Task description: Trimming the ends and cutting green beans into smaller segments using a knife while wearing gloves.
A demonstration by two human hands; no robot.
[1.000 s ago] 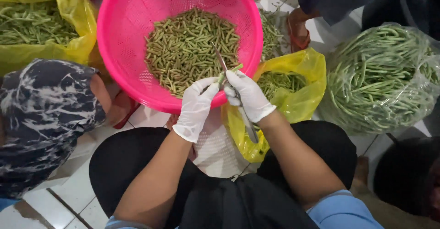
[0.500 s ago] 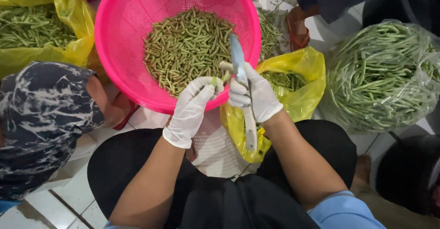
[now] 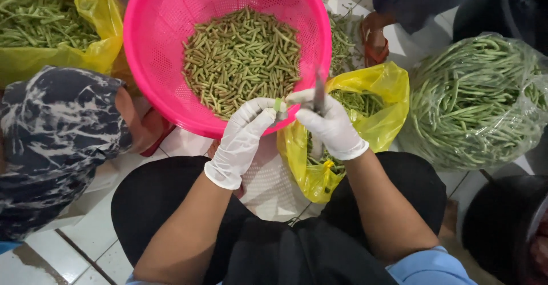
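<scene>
Fingers (image 3: 267, 109) of the left hand (image 3: 242, 139), gloved in white, pinch a short green bean piece (image 3: 279, 106) at the middle of the frame, just over the near rim of the pink basket (image 3: 154, 62). The right hand (image 3: 331, 128), also gloved, is closed around the handle of a knife (image 3: 319, 91), whose blade stands nearly upright and blurred just right of the bean piece; its fingers are wrapped narrow on the grip, thumb stretched toward the left hand. Both hands meet fingertip to fingertip, the bean piece between them.

Inside the pink basket, at the upper middle of the frame, lies a heap of cut beans (image 3: 242, 59) (short, olive-green lengths, piled toward the near side). Below the right hand, at centre right, a yellow plastic bag (image 3: 377, 122) sags open with whole long beans in it, touching the basket's rim. Farther right, a clear plastic bag (image 3: 479, 99) holds a large bundle of uncut long beans. At the upper left another yellow bag (image 3: 85, 11) holds more green beans.

At the left edge a second person's head, covered with a dark patterned cloth (image 3: 54, 142), leans in beside the basket. At the top right a third person's sandalled foot (image 3: 374, 42) rests on the tiled floor (image 3: 85, 245). The person's own dark-clothed lap fills the lower middle, with a white perforated tray partly seen between the knees.
</scene>
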